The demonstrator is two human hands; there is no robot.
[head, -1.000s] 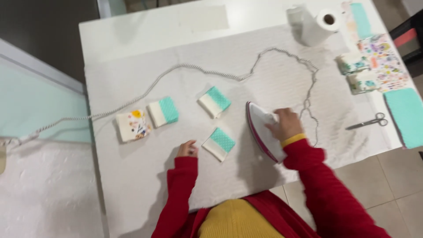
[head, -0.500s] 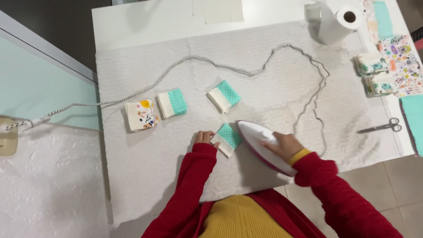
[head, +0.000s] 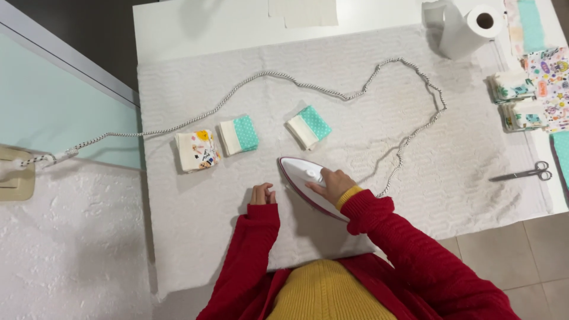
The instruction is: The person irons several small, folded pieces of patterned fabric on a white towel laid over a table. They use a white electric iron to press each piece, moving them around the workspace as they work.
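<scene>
While right hand grips iron, left hand rests nearby.

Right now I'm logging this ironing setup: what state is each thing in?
iron: soleplate down on the cloth, gripped by right hand
left hand: curled, resting on the cloth
cord: slack, looped
three fabric pieces: folded, lying flat
scissors: closed
paper towel roll: partly unrolled

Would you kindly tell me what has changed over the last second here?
The right hand has slid the iron leftward, over the folded piece that lay in front of the left hand; that piece is now hidden beneath it. The left hand stays beside the iron. The three other folded pieces, the cord and the scissors lie as before.
</scene>
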